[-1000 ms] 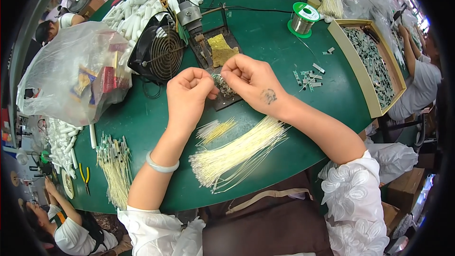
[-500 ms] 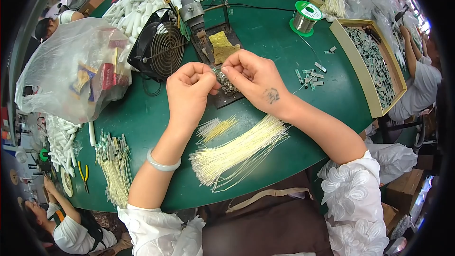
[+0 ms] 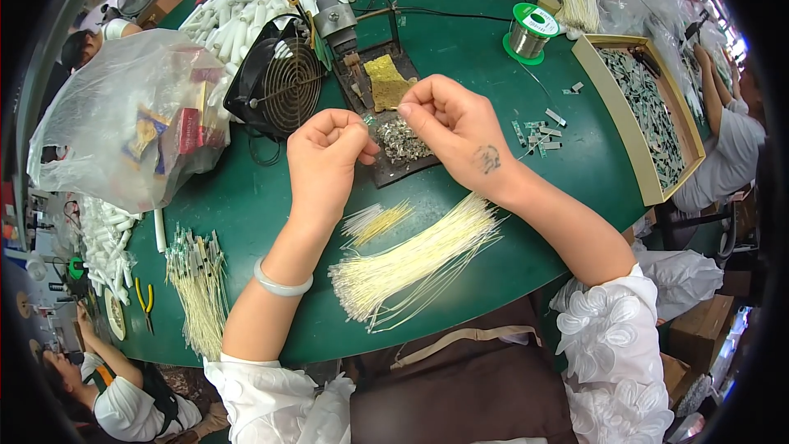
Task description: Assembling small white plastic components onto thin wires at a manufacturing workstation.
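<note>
My left hand (image 3: 325,160) is closed in a pinch, just left of a heap of silvery metal scraps (image 3: 401,141). Above and right of that heap, my right hand (image 3: 460,131) also pinches its fingers together. Whatever either hand holds is too small or hidden to make out. The scraps lie on a dark tray (image 3: 393,174), along with a worn yellow sponge (image 3: 385,82). Below my hands rests a large bundle of pale thin wires (image 3: 411,267), and a smaller bunch of short wires (image 3: 378,222) lies beside it.
A black fan (image 3: 283,82) and a soldering stand (image 3: 333,20) stand beyond my left hand. To the right are a solder spool (image 3: 526,37), loose circuit boards (image 3: 542,138) and a box (image 3: 618,115) of boards. Left are pliers (image 3: 145,304), board-tipped wires (image 3: 197,292) and a plastic bag (image 3: 99,131).
My hands have drawn apart, uncovering more of the scrap heap between them. The right hand has shifted up and to the right; the left has barely moved.
</note>
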Demonstrator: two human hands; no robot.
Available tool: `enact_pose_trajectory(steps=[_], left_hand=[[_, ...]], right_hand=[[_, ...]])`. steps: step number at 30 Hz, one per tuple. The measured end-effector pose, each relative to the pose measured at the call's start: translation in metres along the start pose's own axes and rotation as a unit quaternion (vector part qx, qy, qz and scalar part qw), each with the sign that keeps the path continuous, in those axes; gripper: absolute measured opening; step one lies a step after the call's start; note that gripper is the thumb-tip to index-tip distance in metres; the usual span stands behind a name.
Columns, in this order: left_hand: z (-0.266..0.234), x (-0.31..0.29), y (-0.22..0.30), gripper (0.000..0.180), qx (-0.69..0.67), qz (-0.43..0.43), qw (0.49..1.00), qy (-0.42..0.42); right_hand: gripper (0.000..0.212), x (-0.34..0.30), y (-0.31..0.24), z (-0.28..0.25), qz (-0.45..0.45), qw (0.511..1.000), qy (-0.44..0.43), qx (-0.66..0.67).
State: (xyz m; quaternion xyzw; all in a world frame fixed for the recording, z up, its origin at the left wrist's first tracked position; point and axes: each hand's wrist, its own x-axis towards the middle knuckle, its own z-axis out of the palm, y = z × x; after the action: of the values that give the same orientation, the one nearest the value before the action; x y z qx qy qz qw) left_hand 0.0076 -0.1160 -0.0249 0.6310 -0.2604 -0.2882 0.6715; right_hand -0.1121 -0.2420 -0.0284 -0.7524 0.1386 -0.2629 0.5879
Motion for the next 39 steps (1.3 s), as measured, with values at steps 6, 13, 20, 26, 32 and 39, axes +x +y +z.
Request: enact_pose_trajectory(steps=[6, 13, 20, 26, 32, 39], left_hand=[[-0.005, -0.005, -0.001, 0.006, -0.021, -0.021, 0.999, 0.014], [-0.037, -0.034, 0.030, 0.008, 0.002, -0.053, 0.999, 0.009], [-0.110, -0.115, 0.084, 0.012, -0.040, 0.035, 0.998, 0.040], [-0.175, -0.155, 0.091, 0.007, 0.133, 0.051, 0.964, 0.224], [-0.228, -0.144, 0.033, 0.005, 0.507, 0.072, 0.801, 0.310], [-0.204, -0.128, 0.023, 0.014, 0.610, 0.131, 0.711, 0.326]], right_hand=[[0.018, 0.000, -0.023, -0.026, -0.017, 0.996, 0.082, 0.017], [0.024, 0.002, -0.020, -0.117, 0.107, 0.943, 0.007, -0.316], [0.025, 0.005, -0.004, -0.116, 0.194, 0.876, -0.124, -0.424], [0.019, 0.003, 0.003, -0.121, 0.197, 0.892, -0.080, -0.400], [0.010, 0.007, -0.005, -0.110, 0.165, 0.912, -0.074, -0.367], [0.009, 0.002, -0.020, -0.082, 0.113, 0.982, -0.089, -0.127]])
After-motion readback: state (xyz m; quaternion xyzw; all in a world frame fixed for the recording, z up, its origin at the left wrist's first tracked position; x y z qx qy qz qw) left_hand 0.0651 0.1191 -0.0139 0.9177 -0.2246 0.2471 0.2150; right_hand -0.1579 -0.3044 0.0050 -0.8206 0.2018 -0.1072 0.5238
